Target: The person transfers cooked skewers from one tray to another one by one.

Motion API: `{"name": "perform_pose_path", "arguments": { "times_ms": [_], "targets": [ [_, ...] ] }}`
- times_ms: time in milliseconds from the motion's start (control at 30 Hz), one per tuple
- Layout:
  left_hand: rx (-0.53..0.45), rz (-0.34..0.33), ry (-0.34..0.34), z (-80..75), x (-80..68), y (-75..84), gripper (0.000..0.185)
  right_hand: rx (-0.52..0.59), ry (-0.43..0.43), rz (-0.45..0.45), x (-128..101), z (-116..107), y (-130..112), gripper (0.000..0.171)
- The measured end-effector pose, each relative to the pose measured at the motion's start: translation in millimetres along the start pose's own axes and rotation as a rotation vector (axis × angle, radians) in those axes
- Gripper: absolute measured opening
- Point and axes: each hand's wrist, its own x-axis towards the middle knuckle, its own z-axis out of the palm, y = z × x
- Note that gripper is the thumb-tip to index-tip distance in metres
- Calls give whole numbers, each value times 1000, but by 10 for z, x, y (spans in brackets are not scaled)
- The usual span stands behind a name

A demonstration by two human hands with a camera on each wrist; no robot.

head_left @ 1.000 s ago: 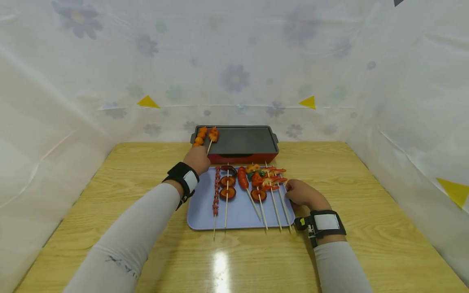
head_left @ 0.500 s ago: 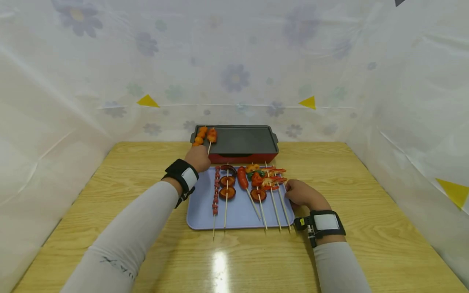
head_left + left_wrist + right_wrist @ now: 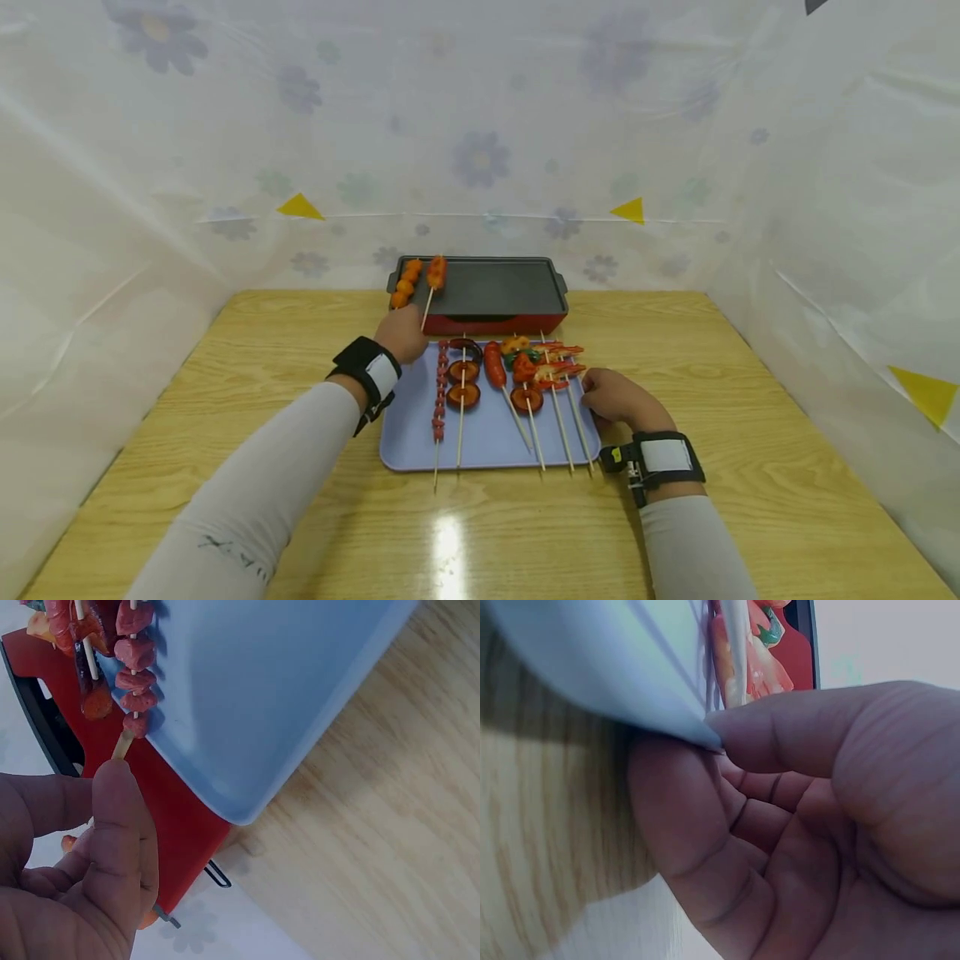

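1. A skewer of orange-red pieces (image 3: 436, 272) is pinched by its stick in the left hand (image 3: 401, 333); thumb and fingers are curled round the stick near its lower end.
2. The food end of that skewer is held over the left part of the dark griddle plate (image 3: 495, 287), just beside a second skewer of orange balls (image 3: 403, 283) lying at the plate's left edge. Contact between the held skewer and the plate cannot be determined.
3. The griddle is seated on a red base (image 3: 180, 817) at the far side of the wooden table (image 3: 750, 400).
4. The blue tray (image 3: 408, 417) is placed directly in front of the griddle; several skewers are laid on it, among them one of small dark red cubes (image 3: 439, 392).
5. The right edge of the tray is gripped by the right hand (image 3: 617, 397), thumb on top and fingers curled beneath, as recorded in the right wrist view.
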Motion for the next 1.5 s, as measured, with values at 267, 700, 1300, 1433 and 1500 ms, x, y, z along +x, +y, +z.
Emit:
{"name": "perform_pose_path", "arguments": {
  "times_ms": [267, 700, 1300, 1433, 1500],
  "targets": [
    [-73, 27, 8, 88, -38, -77, 20, -1, -7, 12, -7, 10, -8, 10],
    [-171, 41, -45, -25, -221, -31, 25, -5, -12, 0, -10, -7, -6, 11],
    [-81, 71, -45, -266, -558, 99, 27, -24, -35, -28, 4, -12, -9, 11],
    [-40, 85, -57, -247, -601, 112, 24, -24, -30, -36, -33, -53, 28, 13],
    [-36, 74, -59, -244, -647, 103, 24, -13, -31, -51, -45, -64, 25, 14]
  ]
}}
